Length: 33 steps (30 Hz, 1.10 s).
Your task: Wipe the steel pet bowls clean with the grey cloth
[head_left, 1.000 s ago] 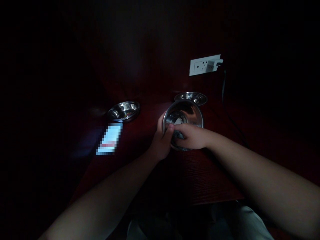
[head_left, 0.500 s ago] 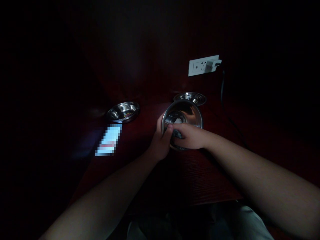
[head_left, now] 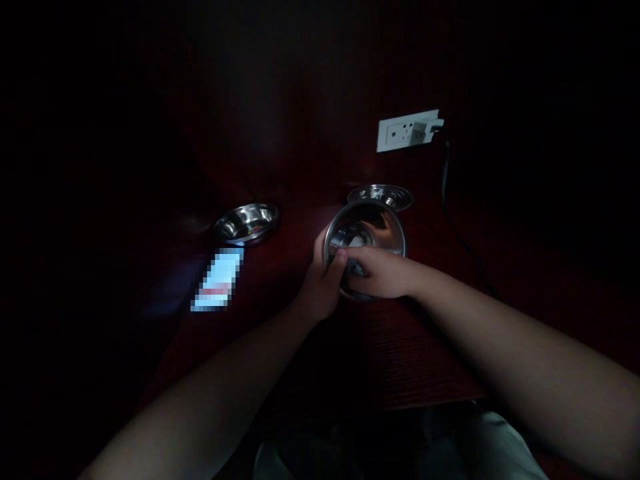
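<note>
A shiny steel bowl (head_left: 389,230) is tilted with its mouth toward me, over the dark red table. My left hand (head_left: 320,287) grips its left side, with the thumb over the rim and the fingers round the outside. Into the bowl's mouth reaches my right hand (head_left: 383,272), fingers bent and hidden in part. Beneath those fingers shows a grey, textured patch (head_left: 355,268); poor light keeps me from telling whether it is a cloth, a scrubber or a reflection.
Shallow steel dishes (head_left: 245,225) stand at the left, with a small colourful spot inside. Behind the held bowl lies a steel plate (head_left: 383,193). A lit, blurred-out phone screen (head_left: 219,280) is at the left. A wall socket (head_left: 407,131) has a plug and a dark cable (head_left: 445,173) hanging down.
</note>
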Tool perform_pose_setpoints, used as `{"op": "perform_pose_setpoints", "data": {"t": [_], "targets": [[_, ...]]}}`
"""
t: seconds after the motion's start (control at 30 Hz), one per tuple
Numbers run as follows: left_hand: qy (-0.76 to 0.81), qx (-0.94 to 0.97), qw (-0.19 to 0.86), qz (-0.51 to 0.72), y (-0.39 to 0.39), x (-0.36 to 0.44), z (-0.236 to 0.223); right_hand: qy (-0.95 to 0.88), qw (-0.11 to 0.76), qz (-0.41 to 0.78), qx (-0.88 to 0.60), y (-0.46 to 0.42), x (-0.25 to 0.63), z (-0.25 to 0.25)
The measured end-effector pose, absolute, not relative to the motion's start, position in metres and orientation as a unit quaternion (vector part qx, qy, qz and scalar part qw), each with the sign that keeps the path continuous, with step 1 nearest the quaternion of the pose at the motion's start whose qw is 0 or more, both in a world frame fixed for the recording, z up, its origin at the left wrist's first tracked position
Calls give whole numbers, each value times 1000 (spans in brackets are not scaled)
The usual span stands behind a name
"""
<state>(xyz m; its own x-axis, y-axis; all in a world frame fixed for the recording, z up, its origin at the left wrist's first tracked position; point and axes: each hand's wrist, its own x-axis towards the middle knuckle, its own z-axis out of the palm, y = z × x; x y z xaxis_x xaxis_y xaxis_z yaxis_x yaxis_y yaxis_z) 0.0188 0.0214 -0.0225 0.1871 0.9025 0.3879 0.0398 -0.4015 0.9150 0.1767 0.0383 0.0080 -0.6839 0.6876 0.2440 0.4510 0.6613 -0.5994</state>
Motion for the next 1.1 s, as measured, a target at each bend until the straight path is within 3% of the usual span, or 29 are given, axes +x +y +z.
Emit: {"op": "perform_pose_setpoints", "data": {"t": [1.1], "targets": [[371,642,436,509,21,18,-22,-881,232,249,-328,39,176,8]]}}
